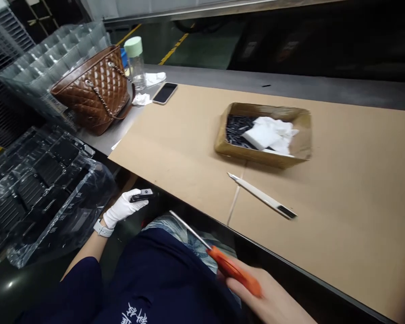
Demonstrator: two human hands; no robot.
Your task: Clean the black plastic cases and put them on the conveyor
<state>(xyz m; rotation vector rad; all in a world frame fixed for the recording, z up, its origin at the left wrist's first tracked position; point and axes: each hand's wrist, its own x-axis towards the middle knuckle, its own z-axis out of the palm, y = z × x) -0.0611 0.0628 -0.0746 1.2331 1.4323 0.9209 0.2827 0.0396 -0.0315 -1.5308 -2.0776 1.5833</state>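
Note:
My left hand [123,209], in a white glove with a pale watch at the wrist, is closed on a small black part [142,195] with a grey end and a round hole. It is off the table's front edge, beside my lap. My bare right hand [249,288] grips a screwdriver [234,272] by its orange handle; the metal shaft points up and to the left, over my legs. On the table lies a light-coloured utility knife [263,196]. Behind it stands an open cardboard box [256,156] with many small black pieces and crumpled white cloth or paper inside.
Brown cardboard [351,180] covers the tabletop. At the back left are a phone [165,93], a bottle [137,67] with a green cap, and a brown quilted bag [97,94]. To my left, black parts [33,193] sit in trays under clear plastic [70,225].

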